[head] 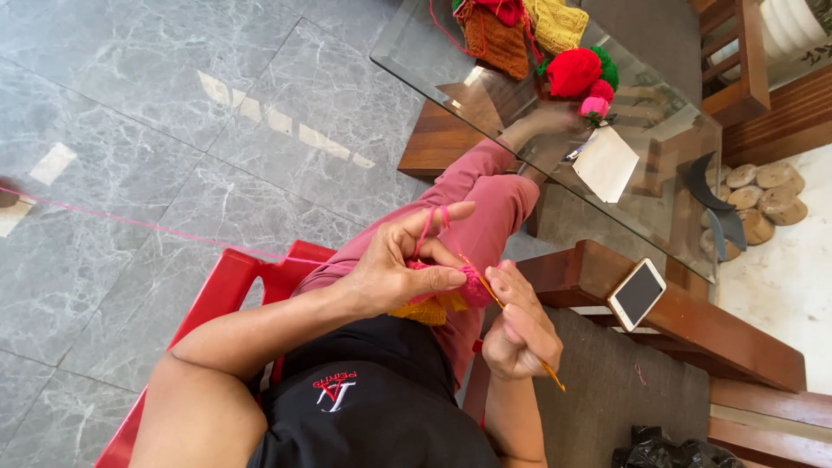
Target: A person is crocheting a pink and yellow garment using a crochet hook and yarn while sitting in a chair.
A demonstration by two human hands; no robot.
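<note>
Your left hand [394, 273] pinches soft, fuzzy pink knit [468, 286] fed by a thin matt pink yarn [147, 225], and your right hand [518, 334] holds a smooth, slim orange hook [520, 334]. You sit on a glossy red plastic chair [221, 290] over polished grey marble-look floor tiles [130, 104], beside a clear, reflective glass tabletop [485, 82] on varnished brown wood. On the glass you have woolly red, green and pink yarn balls [582, 74], ribbed orange and yellow knits [498, 39] and matt white paper [607, 163]; a glossy-screened phone [637, 295] lies on a smooth wooden bench [693, 325].
</note>
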